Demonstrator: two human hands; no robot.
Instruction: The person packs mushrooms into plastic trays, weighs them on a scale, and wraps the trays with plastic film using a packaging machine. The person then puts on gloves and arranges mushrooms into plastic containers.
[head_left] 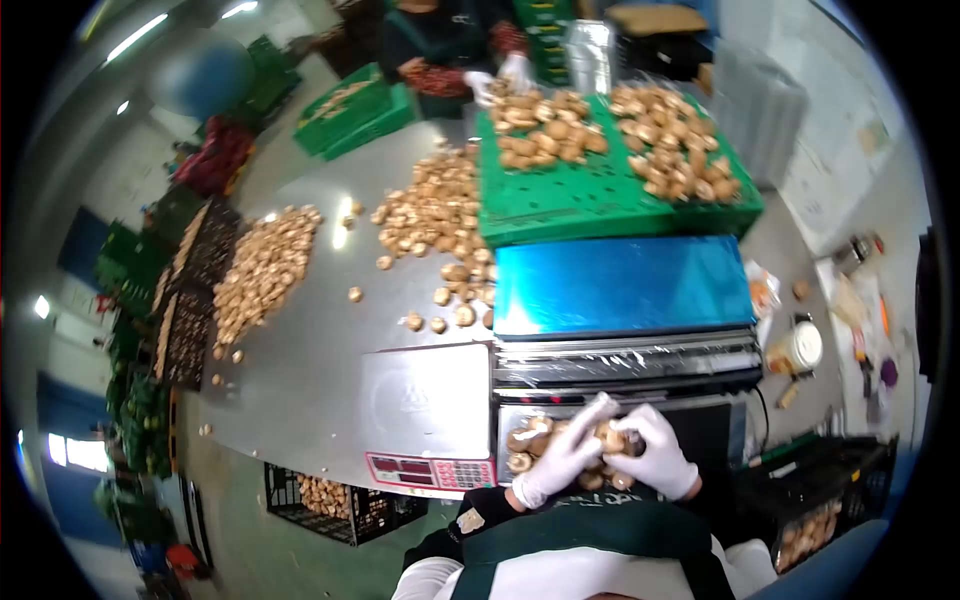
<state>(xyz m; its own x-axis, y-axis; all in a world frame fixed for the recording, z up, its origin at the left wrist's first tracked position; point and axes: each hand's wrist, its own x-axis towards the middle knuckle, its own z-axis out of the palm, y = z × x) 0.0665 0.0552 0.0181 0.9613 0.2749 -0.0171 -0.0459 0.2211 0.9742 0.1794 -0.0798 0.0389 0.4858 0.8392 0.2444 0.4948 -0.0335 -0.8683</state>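
Both my hands wear white gloves and are over a cluster of brown-capped mushrooms [533, 436] in front of my apron. My left hand [566, 458] reaches across them with its fingers stretched out, touching the pile. My right hand [657, 452] curls in from the right, its fingers bent round a mushroom [612, 437] at the cluster's right side. Whether a tray lies under the mushrooms I cannot tell, as my hands cover much of them. Just beyond my hands stands a wrapping machine with a blue top [622, 287] and clear film [630, 366] across its front.
A scale [425, 400] stands left of the wrapper. Loose mushrooms [430, 215] lie heaped on the steel table [310, 380]. Packed mushrooms sit on a green crate [560, 205]. Across the table a person [440, 50] handles mushrooms. Black crates [385, 515] stand low on both sides.
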